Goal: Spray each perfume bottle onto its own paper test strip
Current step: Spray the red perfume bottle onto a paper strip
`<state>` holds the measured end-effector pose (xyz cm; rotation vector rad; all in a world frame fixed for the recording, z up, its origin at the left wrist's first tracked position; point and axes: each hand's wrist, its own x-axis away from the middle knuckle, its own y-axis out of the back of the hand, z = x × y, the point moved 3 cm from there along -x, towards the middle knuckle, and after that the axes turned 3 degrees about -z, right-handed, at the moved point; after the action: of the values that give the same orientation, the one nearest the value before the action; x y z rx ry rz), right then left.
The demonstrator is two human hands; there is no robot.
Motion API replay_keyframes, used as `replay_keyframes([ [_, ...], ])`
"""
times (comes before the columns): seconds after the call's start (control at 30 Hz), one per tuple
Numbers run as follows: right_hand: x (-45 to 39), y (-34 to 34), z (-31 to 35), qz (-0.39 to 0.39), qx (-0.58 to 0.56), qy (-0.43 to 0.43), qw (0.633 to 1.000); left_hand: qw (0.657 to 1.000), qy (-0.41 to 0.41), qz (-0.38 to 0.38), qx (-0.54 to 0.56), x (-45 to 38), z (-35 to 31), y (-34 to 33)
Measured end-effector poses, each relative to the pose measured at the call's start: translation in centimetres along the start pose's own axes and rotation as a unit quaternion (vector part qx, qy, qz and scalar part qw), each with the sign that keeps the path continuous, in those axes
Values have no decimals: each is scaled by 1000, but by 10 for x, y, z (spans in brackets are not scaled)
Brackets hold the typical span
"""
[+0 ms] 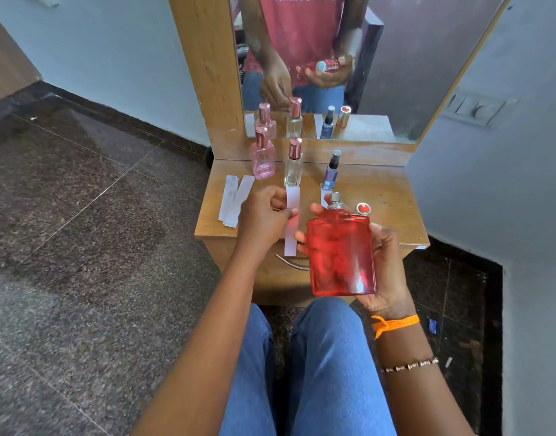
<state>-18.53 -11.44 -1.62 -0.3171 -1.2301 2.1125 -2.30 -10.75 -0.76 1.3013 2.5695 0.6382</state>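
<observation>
My right hand grips a large flat red perfume bottle, uncapped, its silver nozzle pointing up and away from me. Its red and silver cap lies on the wooden table just behind. My left hand pinches a white paper test strip and holds it upright just left of the bottle. At the table's back stand a pink bottle, a clear bottle with a pink cap and a small blue spray bottle. Another strip lies in front of the blue bottle.
Spare white strips lie at the table's left front. A mirror in a wooden frame rises behind the table and reflects the bottles and my hands. A drawer handle shows below the table's edge. My knees in jeans are below.
</observation>
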Motion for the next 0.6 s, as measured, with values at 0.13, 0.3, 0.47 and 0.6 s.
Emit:
replay_keyframes([
  [0.13,1,-5,0,30,14,6,999,999,-10,13,31,2,-2,2],
  [0.3,3,-10,-2,46,48,33,997,997,-9,30,74,5,-5,6],
  [0.47,4,-10,-4,13,51,41,998,996,4,24,81,4,-4,9],
  [0.6,3,-5,-2,-43,91,70,992,997,15,24,73,5,-4,9],
])
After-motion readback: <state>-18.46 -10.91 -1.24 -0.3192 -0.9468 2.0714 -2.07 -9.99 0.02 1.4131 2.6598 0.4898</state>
